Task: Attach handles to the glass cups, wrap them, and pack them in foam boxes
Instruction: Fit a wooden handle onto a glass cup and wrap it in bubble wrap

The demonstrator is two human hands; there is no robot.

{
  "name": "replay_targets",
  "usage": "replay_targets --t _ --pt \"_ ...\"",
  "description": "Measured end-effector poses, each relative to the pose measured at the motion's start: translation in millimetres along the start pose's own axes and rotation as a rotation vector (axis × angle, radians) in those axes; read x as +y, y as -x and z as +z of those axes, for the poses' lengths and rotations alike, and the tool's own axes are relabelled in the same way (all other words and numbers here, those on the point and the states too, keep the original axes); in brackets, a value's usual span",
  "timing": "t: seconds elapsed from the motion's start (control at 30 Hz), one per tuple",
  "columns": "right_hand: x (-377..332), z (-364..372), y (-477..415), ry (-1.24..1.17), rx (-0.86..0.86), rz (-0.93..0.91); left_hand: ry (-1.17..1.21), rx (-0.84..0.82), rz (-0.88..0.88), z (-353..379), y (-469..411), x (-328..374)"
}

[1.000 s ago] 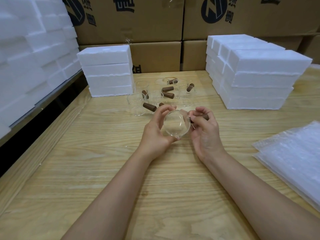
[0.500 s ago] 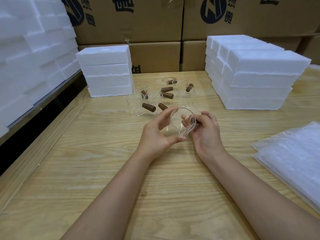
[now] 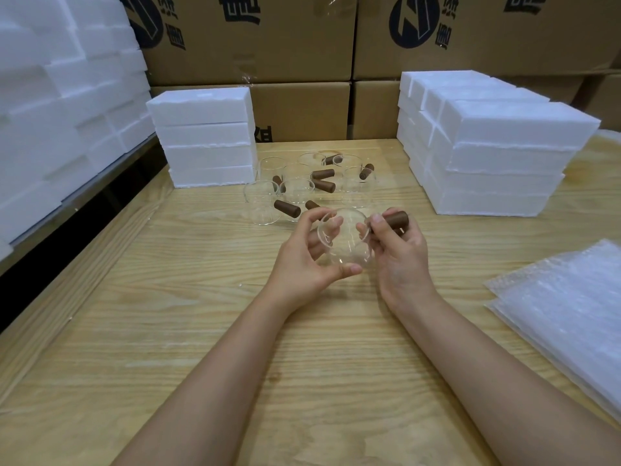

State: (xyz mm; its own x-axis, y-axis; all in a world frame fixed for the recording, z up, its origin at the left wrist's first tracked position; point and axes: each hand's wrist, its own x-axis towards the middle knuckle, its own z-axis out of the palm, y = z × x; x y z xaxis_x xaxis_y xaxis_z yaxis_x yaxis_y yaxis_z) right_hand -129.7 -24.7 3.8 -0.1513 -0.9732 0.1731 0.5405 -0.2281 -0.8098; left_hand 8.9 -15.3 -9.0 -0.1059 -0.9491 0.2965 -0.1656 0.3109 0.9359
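The table [image 3: 201, 331] is pale wood with a plain grain. Brown cartons [image 3: 268, 45] stand along its far edge at 12 o'clock.

A foam wall [image 3: 50, 112] rises at 9 to 10 o'clock. One foam stack [image 3: 205, 139] stands on the table at 11 o'clock and a larger foam stack [image 3: 497, 163] at 1 to 2 o'clock. Bubble wrap [image 3: 571, 314] lies in sheets at 4 o'clock.

The spare cups [image 3: 295, 183] stand in a cluster between the two stacks at 12 o'clock, with brown handles on or among them.

My left hand [image 3: 302, 260] holds the cup [image 3: 346, 240] above the table centre, thumb beneath and fingers curled over the rim. My right hand [image 3: 400, 257] pinches the handle [image 3: 396, 218] at the cup's 3 o'clock side.

Limits of view:
- My right fingers hide the joint, so I cannot tell whether the handle is seated.
- The glass is clear, so the walls of the spare cups merge and I cannot count them.
- The frame cuts the carton print at the top and the wrap at the right.
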Motion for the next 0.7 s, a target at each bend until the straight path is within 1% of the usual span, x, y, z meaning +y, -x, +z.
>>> replay_targets --t 0.1,0.2,0.43,0.57,0.7 --pt "-2.8 -0.8 0.6 0.019 -0.051 -0.008 -0.012 0.003 -0.005 -1.2 -0.7 -2.7" --pt "-4.2 -1.0 1.7 0.011 -0.112 -0.015 -0.074 0.034 0.022 -1.6 -1.0 -3.8" --pt "-5.8 -4.3 0.3 -0.057 -0.233 0.030 -0.260 0.153 0.162 0.3 -1.4 -5.8" --pt "-6.3 -7.9 -2.3 -0.196 -0.234 0.126 -0.338 0.189 0.238 0.3 2.3 -2.5" --pt "-5.9 -10.4 -3.9 -0.219 -0.196 0.163 -0.361 0.179 0.295 0.8 4.6 0.4"
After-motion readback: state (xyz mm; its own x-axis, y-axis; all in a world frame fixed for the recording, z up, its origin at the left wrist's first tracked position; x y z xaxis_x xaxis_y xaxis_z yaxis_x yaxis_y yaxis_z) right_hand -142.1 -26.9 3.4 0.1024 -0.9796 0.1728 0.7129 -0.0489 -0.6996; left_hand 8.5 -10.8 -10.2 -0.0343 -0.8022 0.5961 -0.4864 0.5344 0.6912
